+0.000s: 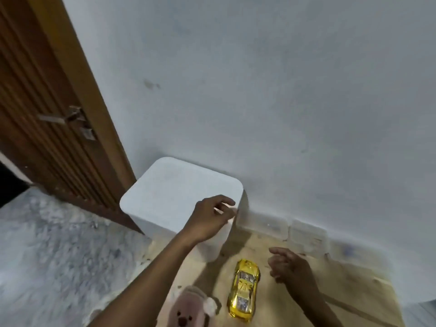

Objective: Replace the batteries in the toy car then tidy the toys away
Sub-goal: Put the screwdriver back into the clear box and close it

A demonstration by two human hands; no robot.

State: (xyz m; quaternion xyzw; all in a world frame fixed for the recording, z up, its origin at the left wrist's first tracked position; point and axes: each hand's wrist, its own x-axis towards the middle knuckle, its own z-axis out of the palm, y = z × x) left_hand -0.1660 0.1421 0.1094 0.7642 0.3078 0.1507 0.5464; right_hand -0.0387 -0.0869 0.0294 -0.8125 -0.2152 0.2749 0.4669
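Now the box: car lies nearer the right hand

The yellow toy car (244, 287) sits roof-up on a tan board (349, 303), between the person's two forearms. Its long axis runs away from the person toward the wall (259, 90), tilted slightly right at the far end.

The right hand (290, 265) hovers just beside the car's far end, fingers loosely curled and holding nothing. It is clearly the nearer hand for a pickup.

The left hand (210, 218) is stretched well past the car to the near right corner of the white box (212, 246). Thumb and fingers are curled about the edge of the lid (174, 187), but blur makes it impossible to tell whether they actually pinch it. Judging by this, opening the box comes first, and the car would then travel forward and left into it.

The car's underside is hidden, so the battery compartment cannot be checked. The lid hides the box's contents. A pink plush toy (188, 310) is cut off by the lower edge.
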